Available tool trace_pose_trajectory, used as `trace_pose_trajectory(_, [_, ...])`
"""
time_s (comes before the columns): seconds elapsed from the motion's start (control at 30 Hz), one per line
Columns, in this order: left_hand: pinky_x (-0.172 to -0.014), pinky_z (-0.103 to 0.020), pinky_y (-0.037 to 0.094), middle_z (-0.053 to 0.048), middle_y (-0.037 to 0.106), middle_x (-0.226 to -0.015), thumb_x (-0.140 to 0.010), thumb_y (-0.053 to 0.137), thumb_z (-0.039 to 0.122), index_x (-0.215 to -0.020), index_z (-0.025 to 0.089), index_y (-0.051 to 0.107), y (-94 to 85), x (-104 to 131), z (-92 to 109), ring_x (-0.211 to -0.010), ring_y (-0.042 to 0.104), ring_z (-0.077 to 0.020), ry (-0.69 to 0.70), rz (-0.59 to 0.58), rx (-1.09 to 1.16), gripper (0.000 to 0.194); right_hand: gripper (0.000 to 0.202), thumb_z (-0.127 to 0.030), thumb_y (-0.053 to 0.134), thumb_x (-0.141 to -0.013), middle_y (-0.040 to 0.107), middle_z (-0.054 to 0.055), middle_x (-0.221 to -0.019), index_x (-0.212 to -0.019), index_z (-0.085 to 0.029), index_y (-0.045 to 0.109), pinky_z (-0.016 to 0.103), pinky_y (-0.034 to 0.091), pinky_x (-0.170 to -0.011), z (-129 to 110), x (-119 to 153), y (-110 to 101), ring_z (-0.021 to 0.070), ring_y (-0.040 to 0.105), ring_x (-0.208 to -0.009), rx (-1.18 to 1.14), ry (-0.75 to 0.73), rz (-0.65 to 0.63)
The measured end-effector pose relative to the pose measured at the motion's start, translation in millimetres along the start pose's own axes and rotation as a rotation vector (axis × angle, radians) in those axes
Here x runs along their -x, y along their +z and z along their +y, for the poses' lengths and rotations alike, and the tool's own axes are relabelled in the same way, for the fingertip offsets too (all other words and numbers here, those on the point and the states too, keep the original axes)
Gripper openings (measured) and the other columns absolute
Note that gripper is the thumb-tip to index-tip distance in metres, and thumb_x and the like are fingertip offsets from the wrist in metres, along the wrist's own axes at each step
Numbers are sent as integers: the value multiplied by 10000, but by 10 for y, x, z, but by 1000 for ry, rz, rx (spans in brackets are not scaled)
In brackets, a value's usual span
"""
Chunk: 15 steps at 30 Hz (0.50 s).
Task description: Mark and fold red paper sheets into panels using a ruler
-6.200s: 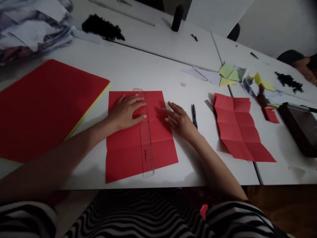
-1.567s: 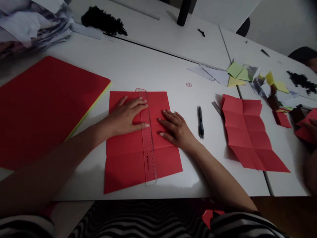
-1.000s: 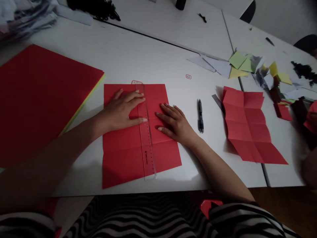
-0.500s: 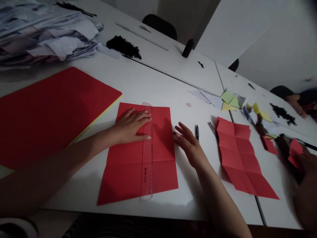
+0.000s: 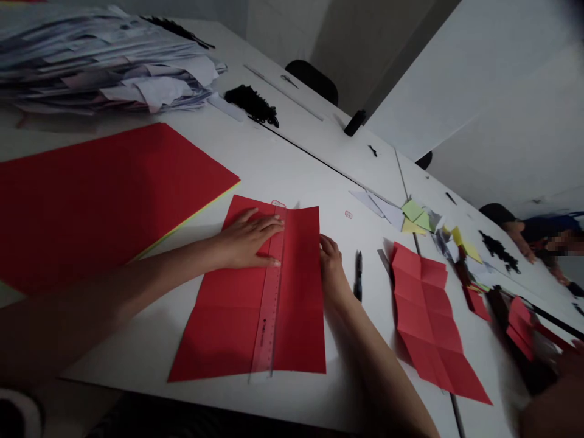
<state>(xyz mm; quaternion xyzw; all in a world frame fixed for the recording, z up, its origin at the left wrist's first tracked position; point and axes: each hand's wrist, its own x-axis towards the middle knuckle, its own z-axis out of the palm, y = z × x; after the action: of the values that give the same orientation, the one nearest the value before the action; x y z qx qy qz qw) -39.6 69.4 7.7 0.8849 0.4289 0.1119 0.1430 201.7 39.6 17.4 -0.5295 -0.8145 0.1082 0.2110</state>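
A creased red sheet (image 5: 298, 292) lies on the white table in front of me, with a clear ruler (image 5: 269, 304) placed lengthwise across it. My left hand (image 5: 249, 242) rests on the ruler and the paper left of it, fingers spread. At the sheet's right edge, my right hand (image 5: 332, 264) has its fingers curled behind the paper, which is lifted along that side. The fingertips are partly hidden by the sheet. A black pen (image 5: 358, 277) lies right of my right hand.
Large red sheets (image 5: 114, 194) lie left, below a paper pile (image 5: 118, 73). A folded red sheet (image 5: 426, 310) and coloured scraps (image 5: 417, 214) are at right. Another person's hand (image 5: 559, 389) is at the lower right. Black yarn (image 5: 253, 104) and a black cylinder (image 5: 354, 123) stand farther back.
My right hand has moved left to the sheet's edge and closed on it, and the right part of the sheet has risen. My left hand stays on the ruler. The view has shifted.
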Motion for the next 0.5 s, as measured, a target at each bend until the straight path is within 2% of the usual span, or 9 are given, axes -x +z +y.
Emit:
trace_pose_trajectory(0.1, [-1180,-437,-29,-122,338,-1534,-878,499,626,-1414,150,360,21,11,-8,-1436,254,-234,20,24,7,730,529,-138,462,-872,457,89,-1471,-1389,-247,497,525,283,-1117,-36,2,106,299,285,-1419,195,-28,-69])
trace_pose_trajectory(0.23, [-1175,-449,-25,-124,382,-1507,-902,504,566,-1385,129,391,54,16,-30,-1426,263,-235,56,48,0,661,553,-166,481,-873,436,93,-1491,-1421,-237,461,596,146,-1160,-142,10,209,326,205,-1455,293,-81,-168])
trace_pose_trajectory(0.4, [-1171,-456,34,-150,418,-1473,-856,608,412,-1362,123,430,33,15,-5,-1383,340,-269,17,43,-17,609,609,-178,379,-891,254,77,-1586,-1497,-152,321,608,152,-1162,-279,-28,254,310,88,-1485,258,-103,-202])
trace_pose_trajectory(0.5, [-1153,-476,85,-128,472,-1428,-890,556,335,-1305,159,498,3,15,19,-1355,374,-272,32,32,-12,455,635,-148,341,-859,260,50,-1583,-1494,-148,328,644,150,-1148,-317,-67,257,320,84,-1483,224,-95,-206])
